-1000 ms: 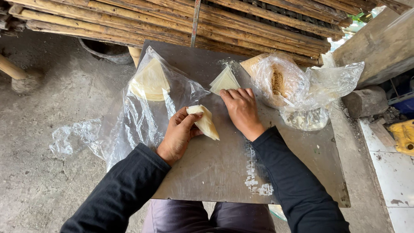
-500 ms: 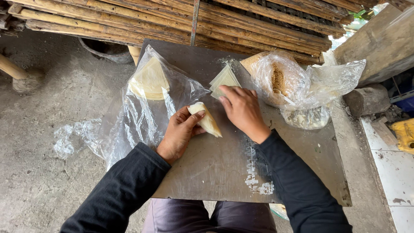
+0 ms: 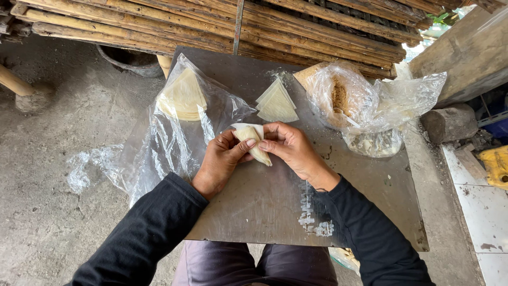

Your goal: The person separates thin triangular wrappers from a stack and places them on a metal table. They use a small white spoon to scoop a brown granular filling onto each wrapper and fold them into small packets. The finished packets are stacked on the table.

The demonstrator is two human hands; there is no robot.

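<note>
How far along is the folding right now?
In hand: both the left hand and right hand pinch one folded pastry cone above the metal board. No finished pieces show. Left: loose wrappers, a bagged wrapper stack and the filling bag.

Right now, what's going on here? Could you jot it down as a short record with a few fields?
setting: grey metal sheet used as a work surface, bamboo poles behind it
left hand: fingers pinch a folded pastry cone
right hand: grips the same cone from the other side
left of the hands: clear bag of wrapper sheets
ahead: small stack of triangular wrappers
right: plastic bag with brown filling
</note>
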